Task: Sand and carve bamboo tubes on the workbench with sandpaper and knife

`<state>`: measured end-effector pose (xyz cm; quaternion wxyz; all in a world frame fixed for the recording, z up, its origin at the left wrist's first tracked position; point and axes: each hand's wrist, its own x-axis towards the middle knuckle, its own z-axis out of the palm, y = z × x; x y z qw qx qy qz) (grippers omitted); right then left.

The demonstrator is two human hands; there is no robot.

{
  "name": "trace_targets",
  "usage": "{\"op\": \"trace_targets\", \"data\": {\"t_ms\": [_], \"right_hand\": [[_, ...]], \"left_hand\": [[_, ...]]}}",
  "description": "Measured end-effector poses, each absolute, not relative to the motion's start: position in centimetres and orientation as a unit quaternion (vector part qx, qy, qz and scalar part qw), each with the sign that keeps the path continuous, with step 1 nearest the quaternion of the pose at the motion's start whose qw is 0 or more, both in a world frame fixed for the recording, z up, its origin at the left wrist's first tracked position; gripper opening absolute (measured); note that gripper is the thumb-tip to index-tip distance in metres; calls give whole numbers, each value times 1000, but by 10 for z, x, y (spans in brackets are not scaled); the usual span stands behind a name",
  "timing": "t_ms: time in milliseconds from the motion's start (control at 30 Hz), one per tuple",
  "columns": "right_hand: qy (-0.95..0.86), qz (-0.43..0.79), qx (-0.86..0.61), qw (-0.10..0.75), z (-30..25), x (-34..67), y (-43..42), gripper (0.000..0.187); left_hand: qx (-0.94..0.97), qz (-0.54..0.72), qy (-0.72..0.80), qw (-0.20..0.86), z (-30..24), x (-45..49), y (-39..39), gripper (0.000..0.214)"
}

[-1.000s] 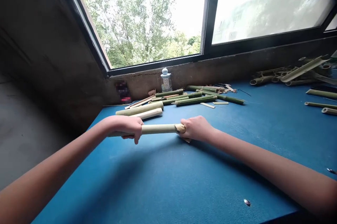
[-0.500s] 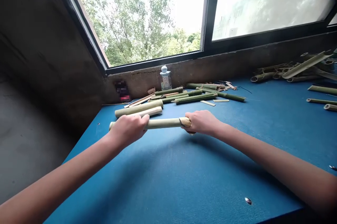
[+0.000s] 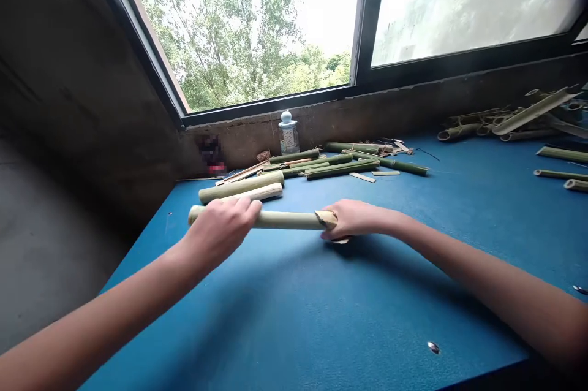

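Observation:
A pale green bamboo tube (image 3: 287,220) lies crosswise between my hands, over the blue table (image 3: 294,311). My left hand (image 3: 225,220) is wrapped round the tube near its left end, which sticks out past the knuckles. At the right end, my right hand (image 3: 353,218) is closed round the bamboo. A pointed, slanting cut edge (image 3: 326,218) shows beside its fingers, and a thin pale tip pokes out beneath them. The palm hides the rest of that end. Just behind my left hand rest a thick bamboo length (image 3: 243,186) and a paler bamboo piece (image 3: 264,192).
Several green bamboo lengths (image 3: 342,169) and flat strips lie along the back, near a lidded glass jar (image 3: 289,136). A heap of split bamboo (image 3: 528,115) fills the far right corner. A window frame (image 3: 271,106) rises behind the table.
My right hand has lowered slightly and its wrist bends more. The tube's right end has dropped with it, so the tube now slopes slightly down to the right. Both hands keep their hold.

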<state>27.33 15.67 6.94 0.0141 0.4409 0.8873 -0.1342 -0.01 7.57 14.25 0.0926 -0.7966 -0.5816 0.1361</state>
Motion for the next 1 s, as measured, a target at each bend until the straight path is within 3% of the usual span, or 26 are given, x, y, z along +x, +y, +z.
{"op": "trace_targets", "data": {"t_ms": [100,200,400,500,600,667,767,867,1000], "right_hand": [[896,-184,400,51,73,280,159,29],[892,-137,430,25,68,273,152,21],[879,5,474,-48,50,251,140,22],[879,35,470,-70,48,249,141,25],[876,35,476,-74,51,252,146,28],[870,11,490,-61,54,258,151,26],[874,-72,481,-10,62,274,162,21],[889,-145,433,28,73,291,172,30],[895,-103,434,-17,74,295,174,27]], "left_hand": [[-810,116,-540,198,134,4,70,48],[-792,123,-567,190,133,-1,81,30],[-765,178,-619,1,141,-22,110,5],[-743,233,-608,-155,146,-31,117,18],[-741,246,-590,-205,147,-31,120,28],[-757,220,-593,-163,144,-26,121,25],[-786,140,-603,-13,137,-17,116,27],[-794,83,-593,105,129,-10,108,37],[-781,77,-608,123,124,-4,102,24]]}}
